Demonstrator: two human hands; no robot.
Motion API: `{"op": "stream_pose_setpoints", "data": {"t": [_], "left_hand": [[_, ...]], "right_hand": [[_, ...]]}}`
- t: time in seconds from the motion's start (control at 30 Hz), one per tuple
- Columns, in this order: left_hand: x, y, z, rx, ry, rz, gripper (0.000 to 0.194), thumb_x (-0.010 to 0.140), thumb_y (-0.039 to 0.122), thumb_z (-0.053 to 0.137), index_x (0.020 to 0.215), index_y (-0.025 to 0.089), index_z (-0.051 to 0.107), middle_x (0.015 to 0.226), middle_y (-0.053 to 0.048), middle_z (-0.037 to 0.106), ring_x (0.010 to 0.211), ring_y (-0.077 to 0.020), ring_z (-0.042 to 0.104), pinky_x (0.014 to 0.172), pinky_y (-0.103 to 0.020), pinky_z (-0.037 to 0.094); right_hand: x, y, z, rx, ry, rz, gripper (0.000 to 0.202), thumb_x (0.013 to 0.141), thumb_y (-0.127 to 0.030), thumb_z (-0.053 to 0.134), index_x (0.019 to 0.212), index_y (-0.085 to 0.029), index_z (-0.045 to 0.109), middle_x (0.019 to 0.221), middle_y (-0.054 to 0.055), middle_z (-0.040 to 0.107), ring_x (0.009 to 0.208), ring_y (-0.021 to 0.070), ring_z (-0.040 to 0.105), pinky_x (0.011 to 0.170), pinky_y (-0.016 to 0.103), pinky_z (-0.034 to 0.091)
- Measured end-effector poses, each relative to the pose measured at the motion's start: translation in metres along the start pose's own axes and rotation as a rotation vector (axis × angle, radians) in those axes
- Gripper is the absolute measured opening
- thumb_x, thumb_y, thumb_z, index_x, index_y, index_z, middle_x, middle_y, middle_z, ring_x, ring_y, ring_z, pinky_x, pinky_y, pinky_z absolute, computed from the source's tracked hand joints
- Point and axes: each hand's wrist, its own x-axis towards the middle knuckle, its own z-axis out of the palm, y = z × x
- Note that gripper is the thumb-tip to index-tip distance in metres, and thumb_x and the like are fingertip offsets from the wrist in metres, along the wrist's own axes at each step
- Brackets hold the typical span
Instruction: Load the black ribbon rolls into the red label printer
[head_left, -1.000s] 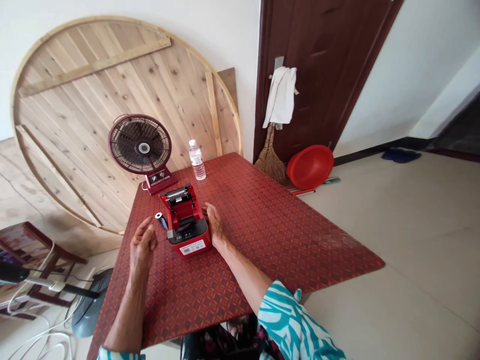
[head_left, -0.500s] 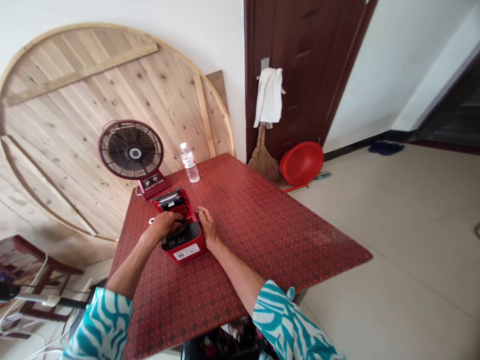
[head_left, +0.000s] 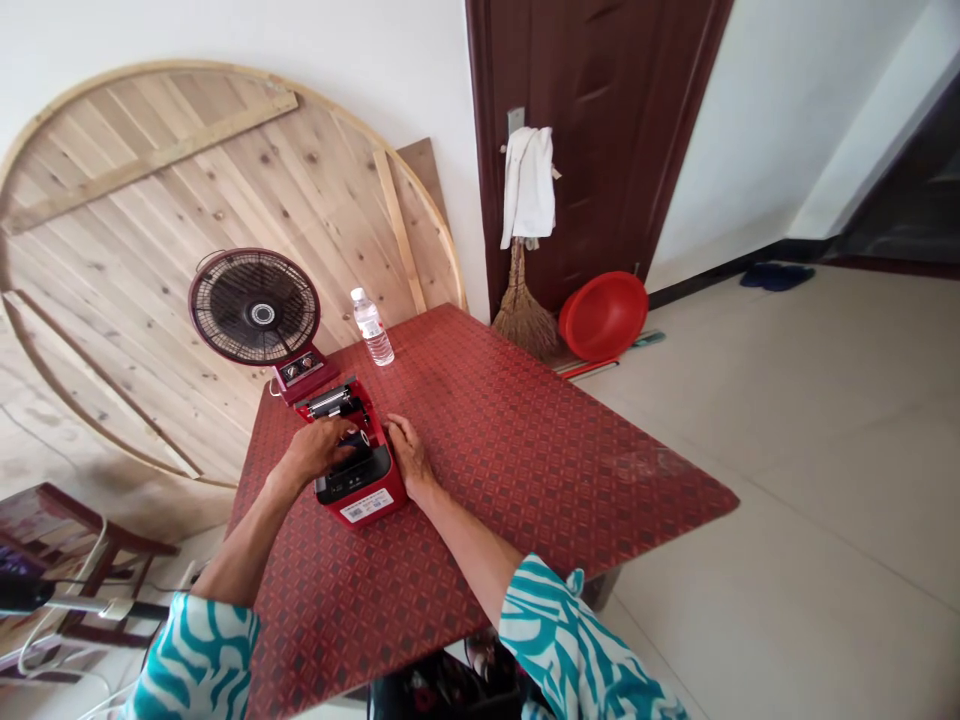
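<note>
A red and black thermal printer (head_left: 365, 505), with a white label on its front, stands on the patterned red table. Its lid (head_left: 330, 402) is tilted up at the back, showing a metal roller. Over the compartment, my left hand (head_left: 321, 446) is closed on a dark roll (head_left: 351, 442) with a pale core at its right end; the fingers cover part of it. My right hand (head_left: 409, 455) lies along the printer's right side, its fingers stretched toward the back and touching or nearly touching the case.
Behind the printer stands a dark red fan (head_left: 259, 310), with a water bottle (head_left: 373, 328) to its right. A large round wooden panel (head_left: 225, 180) leans on the wall. A broom (head_left: 523, 310) and a red basin (head_left: 604, 316) are by the door; a wooden stool (head_left: 112, 545) is at left.
My left hand has lifted slightly out of the compartment, and the dark roll with its pale core now shows. My right hand stays beside the printer. The camera view has shifted a little.
</note>
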Motion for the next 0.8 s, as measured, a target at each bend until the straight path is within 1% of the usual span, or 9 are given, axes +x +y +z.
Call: {"op": "stream_pose_setpoints", "data": {"t": [0.1,0.13,0.2,0.27,0.37,0.47,0.57,0.67,0.8], "left_hand": [[-0.027,-0.011,-0.012,-0.11,0.171,-0.01,0.029,0.075,0.032,0.066,0.102,0.024,0.074,0.102,-0.009,0.074,0.088,-0.0257,0.067,0.077,-0.033,0.049],[-0.037,-0.02,-0.015,-0.175,0.229,-0.031,0.031,0.076,0.037,0.066,0.103,0.024,0.074,0.098,-0.008,0.074,0.082,-0.0238,0.067,0.075,-0.032,0.049],[-0.054,-0.045,-0.018,-0.31,0.359,-0.151,0.038,0.076,0.046,0.065,0.105,0.022,0.072,0.086,-0.006,0.073,0.071,-0.0204,0.064,0.067,-0.03,0.049],[-0.067,-0.074,-0.012,-0.425,0.439,-0.301,0.044,0.071,0.053,0.069,0.101,0.021,0.071,0.074,-0.003,0.07,0.064,-0.019,0.061,0.06,-0.028,0.047],[-0.077,-0.113,0.013,-0.656,0.526,-0.459,0.054,0.057,0.058,0.076,0.091,0.017,0.066,0.069,-0.002,0.068,0.063,-0.019,0.062,0.058,-0.028,0.047],[-0.081,-0.135,0.048,-0.862,0.489,-0.56,0.06,0.047,0.061,0.081,0.084,0.017,0.062,0.067,-0.003,0.069,0.061,-0.0198,0.063,0.057,-0.029,0.048],[-0.083,-0.143,0.069,-0.912,0.472,-0.573,0.064,0.046,0.061,0.082,0.088,0.017,0.063,0.072,-0.004,0.07,0.066,-0.021,0.066,0.062,-0.03,0.051],[-0.084,-0.144,0.069,-0.902,0.437,-0.533,0.064,0.05,0.06,0.08,0.094,0.016,0.065,0.084,-0.008,0.073,0.08,-0.0242,0.068,0.073,-0.034,0.053],[-0.076,-0.141,0.052,-0.789,0.444,-0.454,0.058,0.069,0.057,0.067,0.112,0.017,0.066,0.121,-0.015,0.069,0.115,-0.0303,0.062,0.095,-0.04,0.049]], "right_hand": [[0.0,0.0,-0.001,-0.008,-0.005,-0.012,0.036,0.082,-0.045,0.054,0.11,-0.028,0.067,0.115,0.002,0.072,0.116,0.0229,0.061,0.107,0.04,0.041],[0.0,0.001,-0.001,-0.012,-0.004,-0.013,0.036,0.082,-0.046,0.055,0.11,-0.027,0.068,0.115,0.003,0.072,0.116,0.0229,0.061,0.107,0.04,0.041],[0.0,0.002,-0.001,-0.015,0.0,-0.007,0.037,0.081,-0.047,0.055,0.11,-0.027,0.068,0.117,0.003,0.072,0.117,0.0233,0.06,0.107,0.04,0.041],[0.001,0.004,-0.001,-0.009,0.002,0.002,0.039,0.081,-0.048,0.055,0.111,-0.026,0.068,0.118,0.004,0.071,0.116,0.0237,0.061,0.105,0.04,0.043],[0.003,0.006,-0.002,-0.001,0.008,0.01,0.04,0.081,-0.049,0.056,0.112,-0.027,0.067,0.116,0.003,0.072,0.116,0.0234,0.061,0.102,0.039,0.045],[0.003,0.008,-0.003,-0.019,0.021,0.007,0.039,0.08,-0.049,0.058,0.11,-0.027,0.068,0.117,0.003,0.072,0.115,0.0238,0.062,0.1,0.039,0.047],[0.003,0.009,-0.004,-0.016,0.01,-0.002,0.038,0.08,-0.048,0.057,0.11,-0.028,0.069,0.117,0.003,0.072,0.114,0.0246,0.063,0.099,0.04,0.048],[0.004,0.01,-0.005,-0.013,0.004,-0.009,0.039,0.08,-0.049,0.058,0.111,-0.027,0.068,0.118,0.003,0.072,0.114,0.0245,0.063,0.101,0.04,0.047],[0.004,0.011,-0.005,0.001,0.003,0.009,0.04,0.079,-0.05,0.059,0.111,-0.028,0.068,0.115,0.002,0.073,0.113,0.0244,0.062,0.1,0.04,0.047]]}}
